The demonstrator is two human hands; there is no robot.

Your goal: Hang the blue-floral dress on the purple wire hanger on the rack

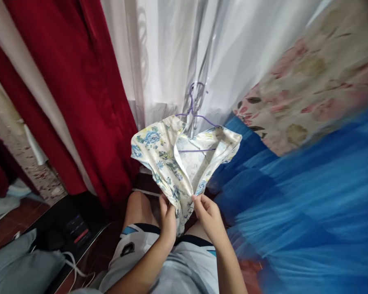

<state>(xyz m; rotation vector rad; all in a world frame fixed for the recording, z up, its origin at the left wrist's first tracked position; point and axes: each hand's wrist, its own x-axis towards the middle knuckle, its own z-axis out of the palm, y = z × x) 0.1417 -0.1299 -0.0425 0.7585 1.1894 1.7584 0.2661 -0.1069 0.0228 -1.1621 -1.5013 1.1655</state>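
The floral garment [159, 153] sits on a purple hanger [191, 108] before a white curtain [165, 49] — the right hand [209, 214] pinching its front edge, the left hand [168, 218] gripping its lower side.

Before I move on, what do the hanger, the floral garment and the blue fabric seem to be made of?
Purple hanger: probably plastic-coated wire, going by its thin, evenly coloured, bent line.
Floral garment: smooth cloth, perhaps satin-like, since its folds catch a soft sheen; fibre unclear.
Blue fabric: likely tulle or similar, gathered in fine, layered folds, though blur hides the texture.
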